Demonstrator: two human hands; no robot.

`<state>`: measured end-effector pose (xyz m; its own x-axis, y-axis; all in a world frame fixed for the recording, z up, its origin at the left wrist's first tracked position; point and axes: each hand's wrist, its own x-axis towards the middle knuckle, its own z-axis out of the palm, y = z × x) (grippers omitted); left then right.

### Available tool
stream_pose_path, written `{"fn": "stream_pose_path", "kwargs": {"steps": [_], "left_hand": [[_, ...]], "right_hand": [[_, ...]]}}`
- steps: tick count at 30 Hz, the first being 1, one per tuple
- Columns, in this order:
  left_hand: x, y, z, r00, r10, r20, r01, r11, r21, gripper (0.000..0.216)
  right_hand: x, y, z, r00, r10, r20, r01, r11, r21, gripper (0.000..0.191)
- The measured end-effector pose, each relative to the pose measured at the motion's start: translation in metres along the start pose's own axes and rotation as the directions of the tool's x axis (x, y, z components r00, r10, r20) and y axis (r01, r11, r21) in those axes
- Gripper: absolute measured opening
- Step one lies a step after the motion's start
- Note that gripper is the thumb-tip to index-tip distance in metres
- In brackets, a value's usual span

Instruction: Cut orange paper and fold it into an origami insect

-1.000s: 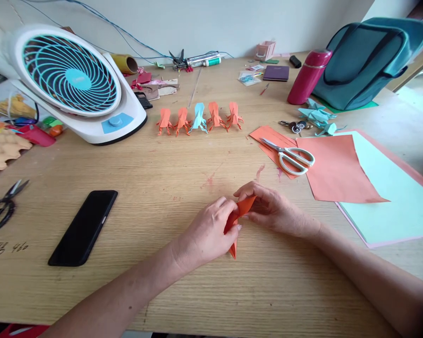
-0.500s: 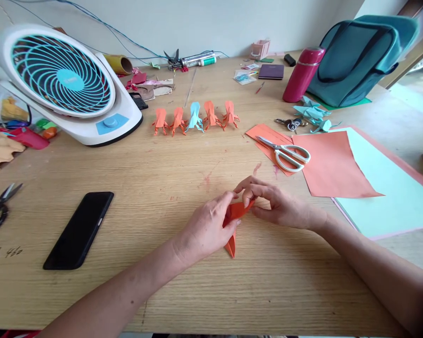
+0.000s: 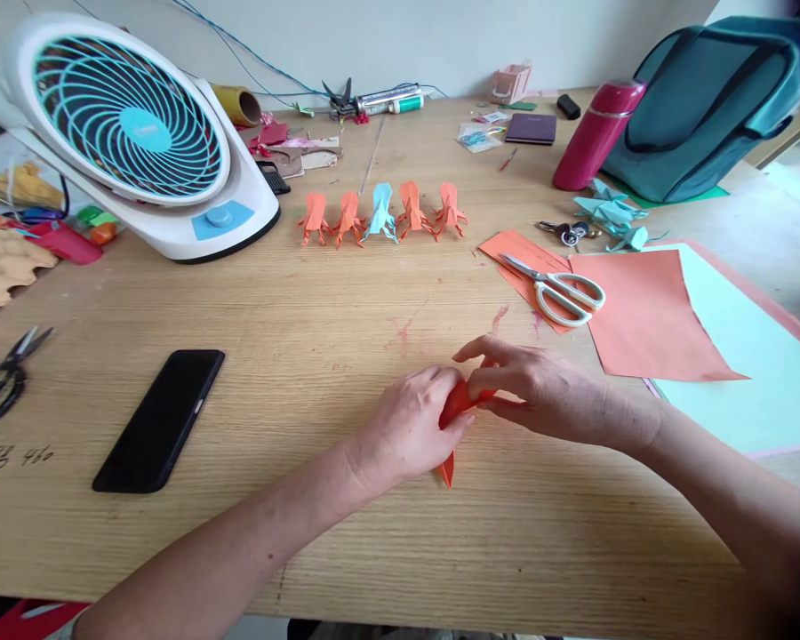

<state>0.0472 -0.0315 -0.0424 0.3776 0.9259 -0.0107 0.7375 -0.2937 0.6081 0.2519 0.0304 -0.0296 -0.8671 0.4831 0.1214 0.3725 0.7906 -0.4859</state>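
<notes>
A folded piece of orange paper is held low over the table, its pointed end showing below my left hand. My left hand is closed on it from the left, thumb along the near side and fingers over the top. My right hand grips the paper's right part between thumb and fingers, with the index finger raised and reaching left. Much of the paper is hidden behind both hands. Beyond the hands stands a row of several folded paper figures, orange ones and a light blue one.
White-handled scissors lie on orange sheets at right. A black phone, black-handled scissors and a fan are at left. Behind the sheets are keys, a pink bottle and a teal bag.
My right hand has turned slightly, its index finger lifting away from the left hand while the others stay on the paper. The whole scene has shifted a little right in view.
</notes>
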Motion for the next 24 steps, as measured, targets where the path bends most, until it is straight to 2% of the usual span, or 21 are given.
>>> {"fn": "stream_pose_path", "kwargs": {"steps": [6,10,18,20,24], "left_hand": [[0.0,0.004,-0.001,1.0,-0.023,-0.012,0.023,0.999,0.029,0.013],[-0.001,0.002,-0.001,0.999,-0.013,-0.039,0.013,1.0,-0.007,0.01],[-0.004,-0.008,-0.002,0.997,-0.031,-0.064,0.02,0.986,-0.168,0.01],[-0.005,-0.009,-0.002,0.997,-0.037,-0.067,0.022,0.976,-0.217,0.008],[-0.009,-0.01,-0.002,0.995,-0.057,-0.086,0.032,0.962,-0.27,0.002]], "right_hand": [[-0.01,0.004,-0.013,0.996,0.057,-0.066,-0.058,0.998,-0.026,0.014],[-0.013,0.003,-0.012,0.99,0.039,-0.136,-0.042,0.999,-0.014,0.014],[-0.009,-0.007,-0.003,0.96,0.127,-0.249,-0.071,0.973,0.219,0.014],[-0.008,-0.012,0.002,0.942,0.176,-0.286,-0.095,0.956,0.276,0.016],[-0.012,-0.023,0.018,0.88,0.354,-0.318,-0.228,0.9,0.371,0.025]]}}
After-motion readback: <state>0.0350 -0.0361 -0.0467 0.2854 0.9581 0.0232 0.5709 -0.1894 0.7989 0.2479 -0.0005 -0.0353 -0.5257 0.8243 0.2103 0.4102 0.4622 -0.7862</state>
